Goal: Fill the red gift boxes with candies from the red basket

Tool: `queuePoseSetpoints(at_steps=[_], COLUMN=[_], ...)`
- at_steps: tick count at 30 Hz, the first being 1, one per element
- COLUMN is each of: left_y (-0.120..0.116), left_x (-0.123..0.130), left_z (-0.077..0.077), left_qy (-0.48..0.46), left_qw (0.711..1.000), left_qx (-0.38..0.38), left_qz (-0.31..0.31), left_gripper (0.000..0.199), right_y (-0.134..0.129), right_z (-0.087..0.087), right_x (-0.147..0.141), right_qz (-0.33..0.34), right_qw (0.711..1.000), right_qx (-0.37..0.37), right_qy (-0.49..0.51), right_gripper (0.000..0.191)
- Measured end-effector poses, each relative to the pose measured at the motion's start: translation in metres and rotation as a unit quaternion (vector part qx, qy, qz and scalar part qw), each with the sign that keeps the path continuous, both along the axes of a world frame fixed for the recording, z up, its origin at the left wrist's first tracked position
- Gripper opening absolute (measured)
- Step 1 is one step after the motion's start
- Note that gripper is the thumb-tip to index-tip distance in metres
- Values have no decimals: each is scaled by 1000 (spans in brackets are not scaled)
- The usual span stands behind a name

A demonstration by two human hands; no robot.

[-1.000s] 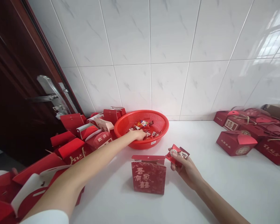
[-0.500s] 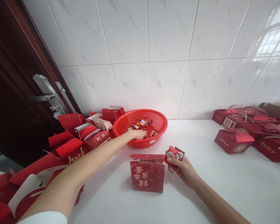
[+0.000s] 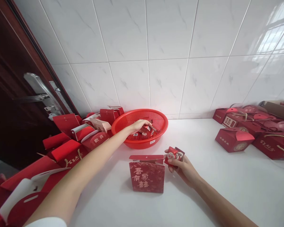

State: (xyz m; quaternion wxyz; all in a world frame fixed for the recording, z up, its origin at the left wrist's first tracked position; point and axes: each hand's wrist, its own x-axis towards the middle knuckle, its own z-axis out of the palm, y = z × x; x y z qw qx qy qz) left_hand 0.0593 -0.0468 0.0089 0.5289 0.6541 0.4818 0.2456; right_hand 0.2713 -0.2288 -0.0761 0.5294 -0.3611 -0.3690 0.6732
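My left hand [image 3: 141,125] reaches into a red plastic basket [image 3: 153,143] of wrapped candies [image 3: 144,134]. Its fingers are pinched together on a small wrapped candy [image 3: 152,127], partly covered by the fingertips. Closer to me, my right hand [image 3: 183,165] is closed around several wrapped candies [image 3: 174,154] in red and dark wrappers, held just above the table. Left of that hand stands a red gift box [image 3: 146,177] with pale Chinese characters on its front. The lid flap is up, and the inside is mostly hidden from here.
Several open red gift boxes [image 3: 68,149] crowd the left side beneath my left forearm. On the right, closed red boxes [image 3: 234,139], some with cord handles, sit in a group on the white table [image 3: 194,132]. A tiled wall [image 3: 168,85] rises behind; a dark door [image 3: 19,78] is at left.
My left hand has risen from low among the candies and moved back within the basket, now with a candy at its fingertips. The right hand still holds its candies. The view has shifted slightly.
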Motion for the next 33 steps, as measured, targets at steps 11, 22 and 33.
queuePoseSetpoints(at_steps=[11, 22, 33], left_y=[-2, -2, -21], left_x=[-1, -4, 6], left_z=[0, 1, 26], left_qy=[-29, -57, -128], left_qw=[999, 998, 992], left_qx=[-25, -16, 10], left_qz=[-2, 14, 2], left_gripper=[13, 43, 28], right_y=[2, 3, 2], right_z=[-4, -2, 2], right_x=[1, 2, 2], right_qz=[9, 17, 12], right_qw=[1000, 1000, 1000], right_qx=[8, 1, -6], right_qy=[-2, 5, 12], right_gripper=[40, 38, 40])
